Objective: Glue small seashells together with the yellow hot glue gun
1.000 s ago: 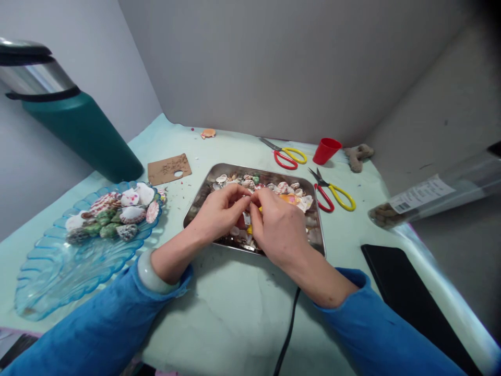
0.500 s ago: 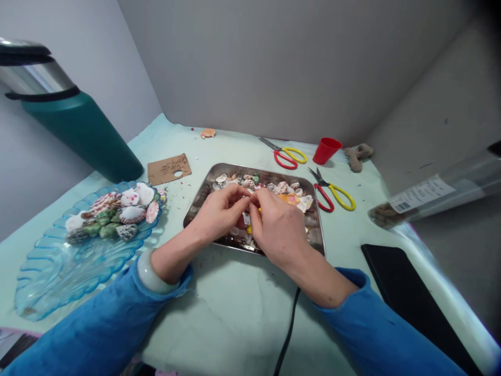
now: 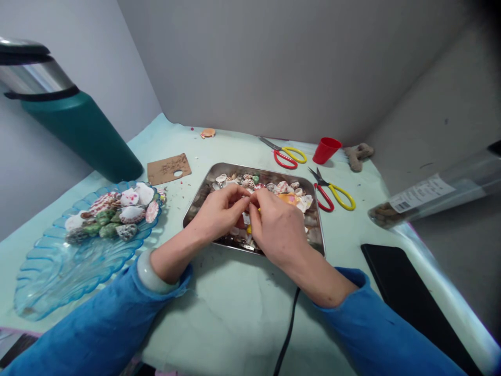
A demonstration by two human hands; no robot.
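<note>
Both hands meet over a metal tray that holds many small shells. My left hand is pinched, thumb against forefinger. Its fingertips touch those of my right hand, which is also closed in a pinch. Whatever sits between the fingertips is too small or too hidden to make out. Below the fingers, pale shell pieces and a bit of yellow show in the tray. An orange-yellow piece lies just beyond my right hand.
On the left, a blue glass dish bears shells and green stones, beside a teal bottle. Two pairs of scissors, a red cup, a clear tube and a black flat object lie right. A black cable runs in front.
</note>
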